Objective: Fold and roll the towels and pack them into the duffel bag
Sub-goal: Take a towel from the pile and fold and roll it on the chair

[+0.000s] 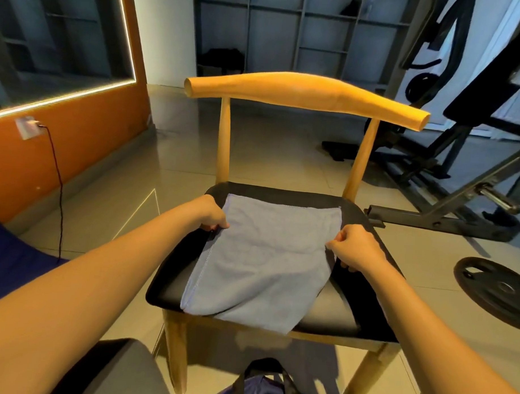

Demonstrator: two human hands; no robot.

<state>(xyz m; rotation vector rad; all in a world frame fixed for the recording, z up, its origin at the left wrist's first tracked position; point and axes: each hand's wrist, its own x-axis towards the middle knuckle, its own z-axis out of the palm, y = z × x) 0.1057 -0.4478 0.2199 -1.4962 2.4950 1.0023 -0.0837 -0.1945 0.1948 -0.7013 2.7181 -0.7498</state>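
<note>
A grey-blue towel [259, 255] lies spread flat on the black seat of a wooden chair [349, 306], its near end hanging slightly over the front edge. My left hand [212, 214] pinches the towel's left edge about midway along. My right hand [354, 248] pinches the right edge at the same height. Below the chair, at the bottom of the view, the dark blue duffel bag [261, 388] with black handles stands on the floor, only its top showing.
The chair's curved wooden backrest [306, 95] rises behind the seat. A weight bench frame [447, 203] and a black weight plate [497, 290] sit on the tiled floor to the right. An orange wall [63, 148] with a cable runs along the left.
</note>
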